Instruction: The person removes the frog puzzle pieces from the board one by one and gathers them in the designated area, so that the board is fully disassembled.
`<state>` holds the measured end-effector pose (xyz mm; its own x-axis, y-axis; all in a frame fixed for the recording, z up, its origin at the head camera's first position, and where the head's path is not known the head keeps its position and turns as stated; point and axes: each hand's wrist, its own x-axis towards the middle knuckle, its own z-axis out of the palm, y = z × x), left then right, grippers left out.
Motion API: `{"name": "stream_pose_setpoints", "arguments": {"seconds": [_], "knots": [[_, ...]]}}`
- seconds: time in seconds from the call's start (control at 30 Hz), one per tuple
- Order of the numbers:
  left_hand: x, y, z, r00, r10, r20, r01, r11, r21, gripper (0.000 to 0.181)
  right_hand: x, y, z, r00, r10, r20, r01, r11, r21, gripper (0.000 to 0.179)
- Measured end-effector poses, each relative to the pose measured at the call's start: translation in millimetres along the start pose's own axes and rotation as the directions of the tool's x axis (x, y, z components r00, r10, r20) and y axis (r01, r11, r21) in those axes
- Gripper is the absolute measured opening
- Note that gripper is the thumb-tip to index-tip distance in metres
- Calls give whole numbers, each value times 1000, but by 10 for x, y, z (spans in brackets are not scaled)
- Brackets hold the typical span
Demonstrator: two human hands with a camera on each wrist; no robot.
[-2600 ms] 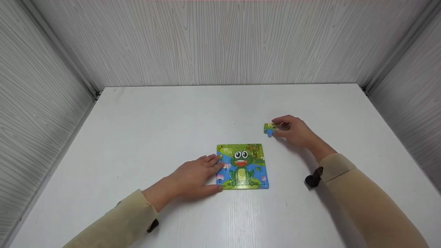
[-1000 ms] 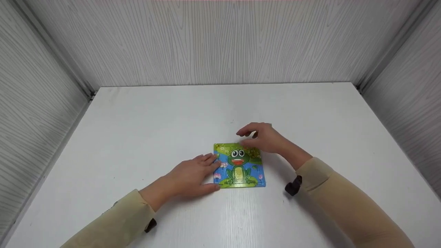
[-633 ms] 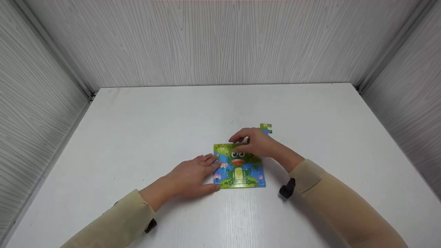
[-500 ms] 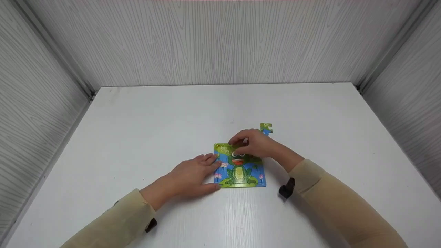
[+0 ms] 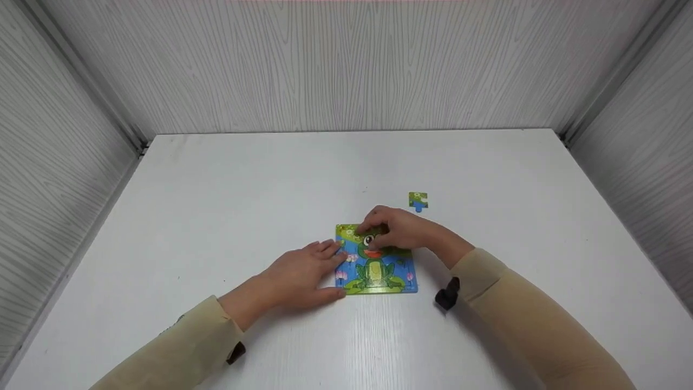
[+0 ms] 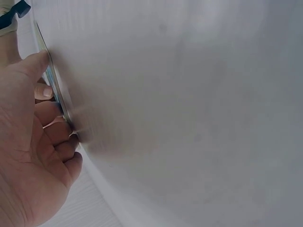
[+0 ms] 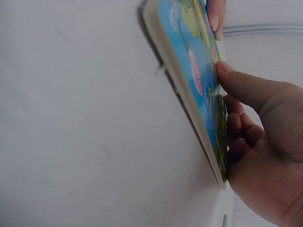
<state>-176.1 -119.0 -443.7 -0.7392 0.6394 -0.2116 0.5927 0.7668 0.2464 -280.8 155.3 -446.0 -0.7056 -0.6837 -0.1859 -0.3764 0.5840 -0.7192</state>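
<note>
A square frog puzzle (image 5: pixel 377 273), green and blue, lies flat on the white table in the head view. My left hand (image 5: pixel 300 276) rests along its left side, fingers extended onto the border and the thumb by the near-left corner. Over the upper part of the puzzle is my right hand (image 5: pixel 403 230), with bent fingers and the thumb tip touching the frog's face. In the right wrist view, the thumb and curled fingers meet the picture side of the puzzle (image 7: pixel 201 78); I cannot tell whether they pinch a piece. One loose jigsaw piece (image 5: pixel 417 200), green and blue, lies behind the right hand.
The white tabletop (image 5: pixel 243 189) spreads around the puzzle. Pale wood-grained panels stand at the back (image 5: pixel 346 65) and both sides. Dark straps hang under both sleeve cuffs.
The right hand moved from the loose piece leftward and toward me, onto the puzzle, then slid slightly lower over the frog's face. The loose piece came back into full view. The left hand stayed in place.
</note>
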Motion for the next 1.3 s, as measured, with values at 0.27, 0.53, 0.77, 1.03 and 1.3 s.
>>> {"name": "stream_pose_setpoints", "arguments": {"seconds": [0.27, 0.53, 0.77, 1.03, 1.3], "knots": [[3, 25, -6, 1000, 22, -7, -21, 999, 33, 84, -11, 14, 36, 1000, 13, 0, -13, 1000, -10, 32], [34, 88, -11, 999, 37, -5, -37, 997, 70, 76, -1, 36, 35, 1000, -9, 4, 9, 1000, 20, 31], [91, 160, -10, 999, 34, 8, -34, 997, 63, 76, 22, 15, 19, 1000, -9, 12, 9, 1000, 27, 31], [115, 249, -21, 1000, -9, 11, 8, 999, 45, 77, 10, 15, 22, 1000, -9, 7, 9, 999, 34, 32], [151, 295, -15, 1000, -17, 16, 16, 999, 42, 76, -16, 58, 27, 999, -43, -8, 43, 997, 60, 32]]}}
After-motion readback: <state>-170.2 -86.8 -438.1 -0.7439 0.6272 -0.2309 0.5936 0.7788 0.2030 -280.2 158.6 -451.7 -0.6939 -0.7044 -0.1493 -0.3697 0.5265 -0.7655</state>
